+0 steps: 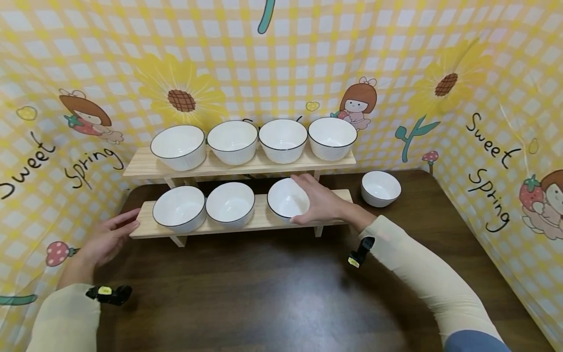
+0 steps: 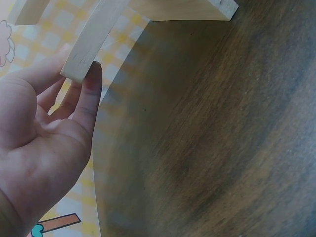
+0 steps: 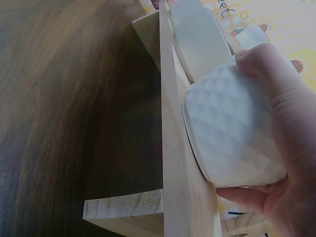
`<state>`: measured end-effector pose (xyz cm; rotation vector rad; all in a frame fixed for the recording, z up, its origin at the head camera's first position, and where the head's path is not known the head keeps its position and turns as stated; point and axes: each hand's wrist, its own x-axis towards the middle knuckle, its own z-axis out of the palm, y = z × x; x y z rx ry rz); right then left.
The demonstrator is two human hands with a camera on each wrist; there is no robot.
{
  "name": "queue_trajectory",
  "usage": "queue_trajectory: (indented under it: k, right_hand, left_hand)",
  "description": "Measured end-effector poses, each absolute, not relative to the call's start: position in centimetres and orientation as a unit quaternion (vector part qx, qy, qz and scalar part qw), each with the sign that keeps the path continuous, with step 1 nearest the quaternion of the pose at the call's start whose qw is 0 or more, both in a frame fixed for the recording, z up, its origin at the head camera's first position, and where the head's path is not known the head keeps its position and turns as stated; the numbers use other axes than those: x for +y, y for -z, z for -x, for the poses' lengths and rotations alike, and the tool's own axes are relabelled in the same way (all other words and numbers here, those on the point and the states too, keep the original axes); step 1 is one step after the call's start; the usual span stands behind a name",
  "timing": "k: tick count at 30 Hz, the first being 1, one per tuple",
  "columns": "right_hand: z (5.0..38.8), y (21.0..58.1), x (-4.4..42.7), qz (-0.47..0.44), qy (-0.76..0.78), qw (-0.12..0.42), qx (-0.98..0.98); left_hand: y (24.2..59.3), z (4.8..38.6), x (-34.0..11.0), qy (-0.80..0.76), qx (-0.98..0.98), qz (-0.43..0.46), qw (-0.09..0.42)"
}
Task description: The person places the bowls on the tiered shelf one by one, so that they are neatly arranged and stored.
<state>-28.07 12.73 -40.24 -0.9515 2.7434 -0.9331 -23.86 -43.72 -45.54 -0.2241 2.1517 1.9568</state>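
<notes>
My right hand (image 1: 318, 200) grips a white bowl (image 1: 281, 200) with a dark rim, at the right part of the lower wooden shelf (image 1: 259, 215). In the right wrist view, the thumb and fingers span the faceted side of this bowl (image 3: 232, 128). At the shelf's left end, my left hand (image 1: 107, 239) pinches the board. The left wrist view shows the board's end (image 2: 91, 44) between the thumb and fingers. Left of the held bowl, two more bowls stand side by side, one in the middle (image 1: 230, 204) and one farther left (image 1: 179, 209).
Several similar bowls (image 1: 283, 141) line the upper shelf (image 1: 142, 161) behind. Another bowl (image 1: 380, 188) sits on the dark wooden table (image 1: 246, 293), right of the shelf. A yellow checked cloth (image 1: 281, 63) surrounds the table at the back and sides.
</notes>
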Motion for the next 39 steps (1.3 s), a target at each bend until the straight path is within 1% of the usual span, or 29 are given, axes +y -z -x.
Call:
queue_trajectory:
  k: [10, 18, 33, 39]
  right_hand:
    - [28.4, 40.4, 11.8, 0.318, 0.312, 0.045, 0.894]
    - [28.5, 40.3, 11.3, 0.315, 0.316, 0.052, 0.894]
    - [28.7, 40.5, 10.5, 0.321, 0.323, 0.047, 0.889]
    - [28.7, 40.5, 10.2, 0.320, 0.319, 0.052, 0.891]
  left_hand:
    - [45.6, 23.6, -43.5, -0.682, 0.719, 0.068, 0.112]
    - [45.6, 23.7, -43.6, -0.673, 0.726, 0.080, 0.114]
    - [45.6, 24.0, -43.7, -0.675, 0.723, 0.093, 0.117]
    - [45.6, 23.9, -43.7, -0.681, 0.718, 0.086, 0.118]
